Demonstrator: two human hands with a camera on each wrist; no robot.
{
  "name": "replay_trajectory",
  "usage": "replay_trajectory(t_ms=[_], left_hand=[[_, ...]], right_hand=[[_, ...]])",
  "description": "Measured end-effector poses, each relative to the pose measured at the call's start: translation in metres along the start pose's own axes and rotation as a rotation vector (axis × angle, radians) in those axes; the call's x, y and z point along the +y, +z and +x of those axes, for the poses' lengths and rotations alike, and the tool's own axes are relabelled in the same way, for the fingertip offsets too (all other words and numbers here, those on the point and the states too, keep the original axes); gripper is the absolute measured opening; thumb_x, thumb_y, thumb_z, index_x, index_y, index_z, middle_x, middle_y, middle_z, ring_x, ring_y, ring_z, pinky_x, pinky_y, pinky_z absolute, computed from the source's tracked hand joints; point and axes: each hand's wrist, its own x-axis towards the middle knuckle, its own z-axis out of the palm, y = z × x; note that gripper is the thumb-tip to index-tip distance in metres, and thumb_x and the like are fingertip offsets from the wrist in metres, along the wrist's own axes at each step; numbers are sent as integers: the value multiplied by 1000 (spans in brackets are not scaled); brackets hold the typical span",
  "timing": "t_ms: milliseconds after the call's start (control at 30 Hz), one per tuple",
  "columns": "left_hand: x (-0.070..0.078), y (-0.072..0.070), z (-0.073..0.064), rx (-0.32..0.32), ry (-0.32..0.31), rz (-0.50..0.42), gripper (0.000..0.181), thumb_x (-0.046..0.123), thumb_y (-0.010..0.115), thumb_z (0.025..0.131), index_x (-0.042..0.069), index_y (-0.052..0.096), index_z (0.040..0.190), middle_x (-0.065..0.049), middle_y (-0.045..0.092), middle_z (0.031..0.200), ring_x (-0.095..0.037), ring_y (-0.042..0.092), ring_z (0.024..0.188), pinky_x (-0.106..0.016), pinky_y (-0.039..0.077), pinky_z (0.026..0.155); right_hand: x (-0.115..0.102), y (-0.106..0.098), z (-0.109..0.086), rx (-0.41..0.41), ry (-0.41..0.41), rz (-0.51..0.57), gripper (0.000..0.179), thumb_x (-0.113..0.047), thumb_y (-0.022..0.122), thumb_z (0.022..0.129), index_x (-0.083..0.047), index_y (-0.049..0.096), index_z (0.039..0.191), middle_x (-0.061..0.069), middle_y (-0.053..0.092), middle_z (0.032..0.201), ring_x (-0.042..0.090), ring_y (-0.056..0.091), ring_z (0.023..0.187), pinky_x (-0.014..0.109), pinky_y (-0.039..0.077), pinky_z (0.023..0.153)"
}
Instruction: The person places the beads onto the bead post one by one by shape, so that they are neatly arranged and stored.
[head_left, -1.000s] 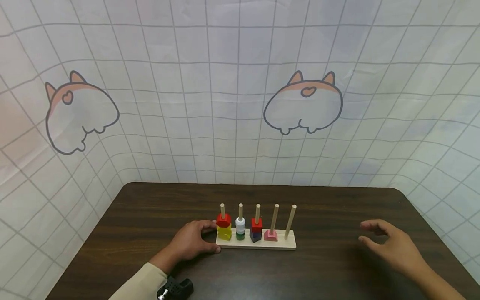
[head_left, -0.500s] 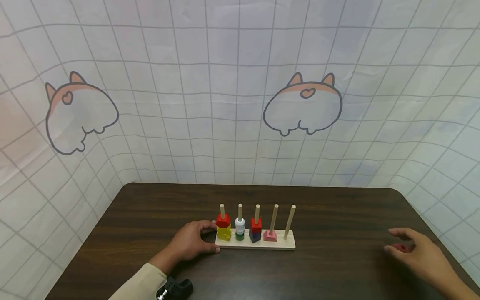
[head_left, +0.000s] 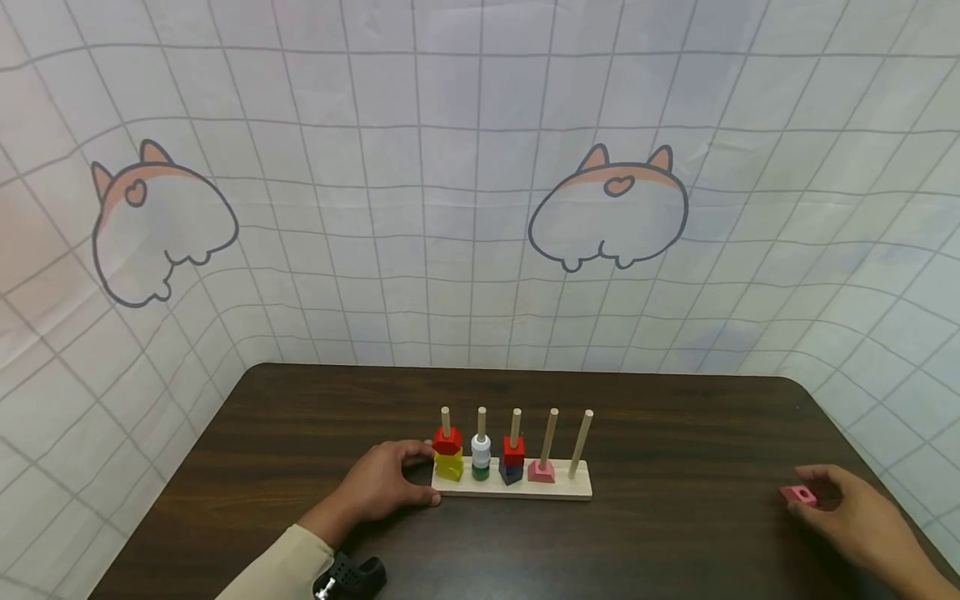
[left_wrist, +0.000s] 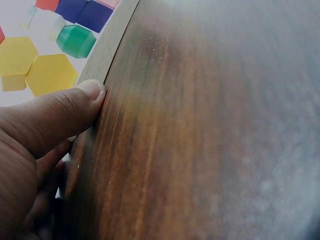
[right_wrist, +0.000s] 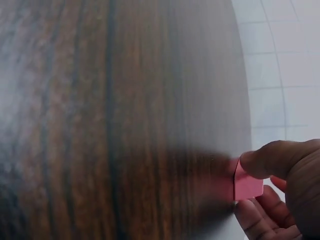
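Note:
A wooden peg board (head_left: 562,492) with several upright pegs stands on the table. My left hand (head_left: 382,479) grips its left end, thumb (left_wrist: 80,102) along the front edge. The first peg carries yellow blocks (head_left: 449,467) under a red one (head_left: 447,441). White pieces (head_left: 481,450) sit over a green one (head_left: 480,473) on the second. On the third, a red block (head_left: 513,451) tops dark blue ones (head_left: 512,474). One pink block (head_left: 542,472) is on the fourth; the fifth peg (head_left: 581,444) is bare. Far right, my right hand (head_left: 862,521) pinches another pink block (right_wrist: 248,182) with a hole.
The dark wood table (head_left: 660,450) has a rounded far edge. A white grid-patterned cloth (head_left: 420,208) with dog drawings hangs behind it and along both sides. A black strap device (head_left: 352,577) is on the left wrist.
My right hand has moved right and towards me, its fingers going from spread with nothing between them to pinching the pink block. The left hand and the peg board have stayed in place.

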Motion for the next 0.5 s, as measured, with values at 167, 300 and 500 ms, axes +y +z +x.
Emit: replay_trajectory(t_ms=[167, 300, 500], left_hand=[[0, 0, 0, -7, -1, -9, 62, 42, 93, 73, 17, 71, 126, -4, 69, 130, -30, 58, 127, -59, 43, 104], [0, 0, 0, -18, 11, -23, 63, 41, 92, 74, 16, 70, 127, -3, 71, 127, -30, 59, 127, -59, 43, 105], [-1, 0, 0, -16, 15, -15, 64, 42, 92, 73, 16, 70, 127, -3, 70, 128, -30, 58, 127, -59, 43, 104]], right_hand=[[-2, 1, 1, 29, -4, -18, 45, -25, 79, 91, 8, 63, 118, 16, 73, 93, 33, 69, 82, 58, 50, 71], [-7, 3, 3, 13, -16, -9, 42, -26, 79, 92, 6, 66, 115, 12, 73, 93, 30, 70, 81, 56, 53, 71], [-24, 11, 8, -43, -58, 27, 39, -25, 81, 89, 1, 69, 116, 6, 72, 98, 20, 68, 82, 35, 55, 67]])
